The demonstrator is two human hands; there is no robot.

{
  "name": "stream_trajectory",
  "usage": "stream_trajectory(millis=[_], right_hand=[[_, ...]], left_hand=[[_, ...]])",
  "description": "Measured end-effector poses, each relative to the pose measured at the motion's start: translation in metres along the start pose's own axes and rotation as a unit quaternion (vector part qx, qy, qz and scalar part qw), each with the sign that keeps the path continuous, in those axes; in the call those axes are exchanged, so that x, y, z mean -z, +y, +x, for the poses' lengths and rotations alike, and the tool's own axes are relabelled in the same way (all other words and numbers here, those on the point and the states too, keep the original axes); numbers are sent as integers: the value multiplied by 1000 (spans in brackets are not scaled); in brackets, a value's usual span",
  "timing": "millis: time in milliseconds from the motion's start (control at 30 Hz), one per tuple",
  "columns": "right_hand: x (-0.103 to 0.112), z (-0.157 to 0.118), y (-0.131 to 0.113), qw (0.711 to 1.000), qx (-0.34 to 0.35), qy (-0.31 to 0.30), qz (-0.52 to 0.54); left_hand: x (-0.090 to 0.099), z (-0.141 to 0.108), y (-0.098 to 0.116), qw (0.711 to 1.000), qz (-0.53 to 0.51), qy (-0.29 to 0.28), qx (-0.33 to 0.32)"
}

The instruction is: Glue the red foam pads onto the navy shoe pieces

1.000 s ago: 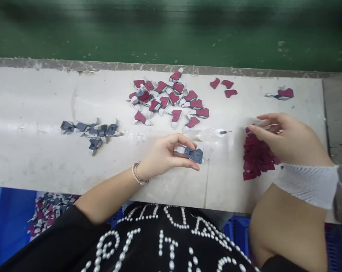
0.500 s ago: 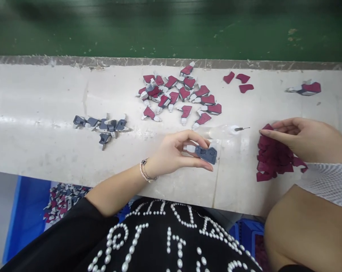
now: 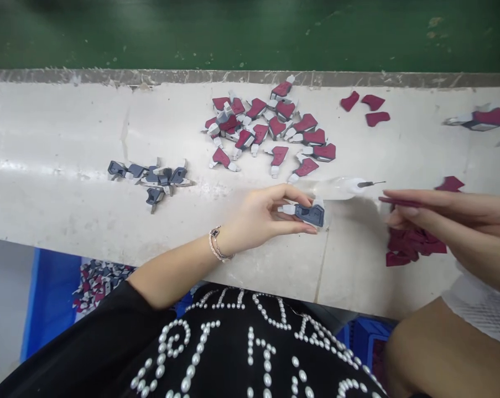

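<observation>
My left hand (image 3: 260,214) pinches a dark grey and white plastic part (image 3: 310,213) between thumb and fingers, its recessed face turned up. Between the thumb and fingertips of my right hand (image 3: 453,213) is a thin maroon plastic piece (image 3: 400,202), held edge-on. Below that hand lies a heap of loose maroon pieces (image 3: 416,246), partly covered by it. A clear bottle with a thin needle tip (image 3: 344,188) rests on its side just beyond my left fingertips, the needle pointing right.
Assembled grey parts with maroon faces (image 3: 277,128) lie in a cluster at the back middle. Several bare grey parts (image 3: 152,179) are at left. Loose maroon pieces (image 3: 373,102) and one assembled part (image 3: 488,118) lie back right. A blue bin (image 3: 51,298) stands below the table's front edge.
My right hand has lifted a maroon piece off the heap and turned it edge-on. The left hand still holds the grey part. The whole view has shifted slightly.
</observation>
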State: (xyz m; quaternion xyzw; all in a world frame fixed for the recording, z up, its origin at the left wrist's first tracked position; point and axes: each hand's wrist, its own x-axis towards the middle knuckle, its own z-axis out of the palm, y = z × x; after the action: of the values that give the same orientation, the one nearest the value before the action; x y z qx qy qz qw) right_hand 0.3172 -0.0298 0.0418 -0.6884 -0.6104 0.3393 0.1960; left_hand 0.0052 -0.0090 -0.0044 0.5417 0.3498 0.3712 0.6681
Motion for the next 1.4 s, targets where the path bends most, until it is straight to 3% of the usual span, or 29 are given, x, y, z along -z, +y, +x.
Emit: stream_trajectory(millis=[100, 300, 467, 533, 700, 1067, 1400], right_hand=[[-6, -15, -6, 993, 18, -67, 95], [-9, -29, -32, 986, 67, -120, 98], [-29, -34, -59, 954, 30, -170, 243], [-37, -31, -68, 950, 24, -181, 252], [-46, -21, -82, 974, 80, -134, 165], [-55, -14, -86, 987, 19, -74, 143], [-53, -14, -80, 991, 23, -52, 125]], left_hand=[[-1, 0, -1, 1000, -9, -7, -12], [-4, -1, -4, 998, 31, 3, -46], [-5, -2, -8, 990, 83, 30, -112], [-4, -2, -10, 978, 129, 49, -154], [-3, -1, -10, 954, 190, 73, -221], [-3, -1, -10, 936, 230, 64, -259], [0, 6, -7, 898, 280, 44, -337]])
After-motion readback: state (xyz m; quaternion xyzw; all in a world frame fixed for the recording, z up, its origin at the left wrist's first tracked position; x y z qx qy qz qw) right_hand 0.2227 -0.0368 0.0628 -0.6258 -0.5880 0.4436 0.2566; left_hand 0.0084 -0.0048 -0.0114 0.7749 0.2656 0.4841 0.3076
